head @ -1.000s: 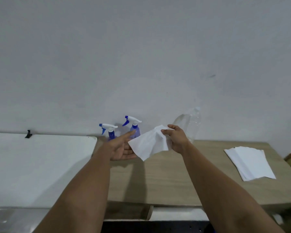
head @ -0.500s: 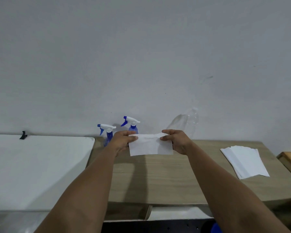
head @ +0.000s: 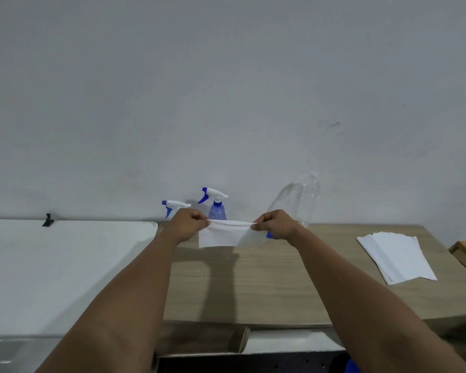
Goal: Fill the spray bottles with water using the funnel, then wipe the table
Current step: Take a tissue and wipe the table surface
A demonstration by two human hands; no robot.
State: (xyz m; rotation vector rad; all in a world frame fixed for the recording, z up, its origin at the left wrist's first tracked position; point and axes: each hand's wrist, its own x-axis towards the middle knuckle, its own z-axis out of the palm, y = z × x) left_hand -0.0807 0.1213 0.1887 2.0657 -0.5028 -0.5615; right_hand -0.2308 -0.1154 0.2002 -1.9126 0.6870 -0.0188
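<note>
Change: white paper towel (head: 228, 236), loose and held mainly by the right hand a second before, then taken up by both and stretched flat, upper edge folded into a taut band.
Meaning: wiping stage judged under way, towel being readied; filling apparently finished, both sprayer heads back on.
Left hand (head: 186, 224): fingers curled, pinching the towel's upper left corner; forearm reaching out over the wooden table (head: 280, 286).
Right hand (head: 276, 224): fingers curled, pinching the upper right corner; level with the left, the two apart by the towel's width.
Towel position: hanging above the table's far part, not touching it.
Spray bottles: one (head: 216, 208) behind the towel by the wall, the other (head: 174, 207) partly hidden by the left hand.
Clear bottle (head: 300, 199): behind the right hand.
Spare towels (head: 398, 257): stacked well to the right.
Funnel: not identifiable.
</note>
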